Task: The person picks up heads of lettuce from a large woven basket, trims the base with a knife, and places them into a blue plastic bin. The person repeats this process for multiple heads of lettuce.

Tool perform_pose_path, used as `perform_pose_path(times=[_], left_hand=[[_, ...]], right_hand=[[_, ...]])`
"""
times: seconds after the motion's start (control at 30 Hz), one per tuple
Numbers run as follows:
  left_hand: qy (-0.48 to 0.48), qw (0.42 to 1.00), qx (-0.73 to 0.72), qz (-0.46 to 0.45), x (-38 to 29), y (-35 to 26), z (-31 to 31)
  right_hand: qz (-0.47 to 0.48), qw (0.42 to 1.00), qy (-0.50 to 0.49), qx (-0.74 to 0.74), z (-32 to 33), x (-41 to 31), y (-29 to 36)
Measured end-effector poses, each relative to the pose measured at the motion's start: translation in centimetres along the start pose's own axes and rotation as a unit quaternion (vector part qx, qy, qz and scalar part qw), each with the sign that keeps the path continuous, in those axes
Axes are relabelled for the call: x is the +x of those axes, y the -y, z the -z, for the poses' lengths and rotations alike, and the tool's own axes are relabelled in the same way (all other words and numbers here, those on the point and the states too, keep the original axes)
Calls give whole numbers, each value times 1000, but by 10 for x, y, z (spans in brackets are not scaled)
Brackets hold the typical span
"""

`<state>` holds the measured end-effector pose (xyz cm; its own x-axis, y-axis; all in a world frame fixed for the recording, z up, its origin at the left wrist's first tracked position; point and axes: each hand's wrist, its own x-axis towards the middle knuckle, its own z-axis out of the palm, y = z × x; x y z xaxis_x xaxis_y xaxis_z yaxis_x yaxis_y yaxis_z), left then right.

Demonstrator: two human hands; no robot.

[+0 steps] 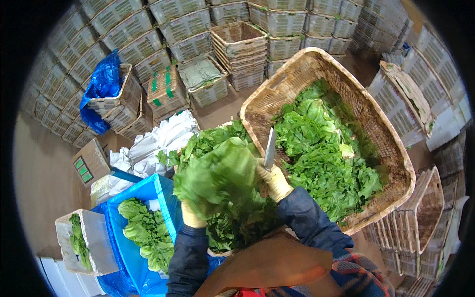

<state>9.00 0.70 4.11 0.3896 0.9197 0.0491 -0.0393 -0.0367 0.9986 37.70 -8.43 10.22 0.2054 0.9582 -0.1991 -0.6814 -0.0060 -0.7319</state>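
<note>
A large, motion-blurred head of leafy green lettuce (222, 170) is gripped at its lower left by my left hand (192, 216), in a pale yellow glove. My right hand (275, 182), gloved alike, is closed on a knife (271, 148) whose blade points up, close to the lettuce's right side; its handle is hidden. More lettuce (226, 232) lies in a container beneath my hands. At the right, a big dirt-stained plastic basket (402, 159) holds a heap of lettuce (323, 148). On the left, lettuce heads (146, 234) lie in a blue-lined container (169, 208).
White plastic bags (159, 141) and a cardboard box (91, 163) are beyond the blue liner. A white crate with greens (98, 245) stands far left. Stacked crates (241, 55) line the back, and more crates (412, 219) stand at right.
</note>
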Motion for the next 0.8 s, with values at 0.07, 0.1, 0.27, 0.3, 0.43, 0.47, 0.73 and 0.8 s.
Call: perform_pose_path(times=[0.07, 0.1, 0.27, 0.3, 0.43, 0.47, 0.73, 0.8], left_hand=[[-56, 985, 160, -13, 11, -1, 32], [-32, 977, 199, -74, 15, -6, 46], [-106, 972, -208, 22, 12, -36, 79], [-103, 977, -187, 0, 10, -36, 78], [-98, 986, -134, 24, 12, -26, 81], [-98, 983, -148, 44, 14, -23, 83], [28, 996, -70, 55, 14, -25, 67], [32, 981, 187, -39, 10, -34, 50]], right_hand=[[-30, 988, 13, -151, -2, 2, 8], [-97, 959, -29, -263, -1, 4, 12], [130, 843, -6, -521, -7, 7, 20], [158, 855, 30, -493, -13, 8, 19], [221, 834, 160, -479, -40, 14, 12], [214, 841, 134, -478, -41, 14, 12], [41, 954, -174, -239, 31, 18, 16], [28, 907, -186, -378, 30, 16, 9]])
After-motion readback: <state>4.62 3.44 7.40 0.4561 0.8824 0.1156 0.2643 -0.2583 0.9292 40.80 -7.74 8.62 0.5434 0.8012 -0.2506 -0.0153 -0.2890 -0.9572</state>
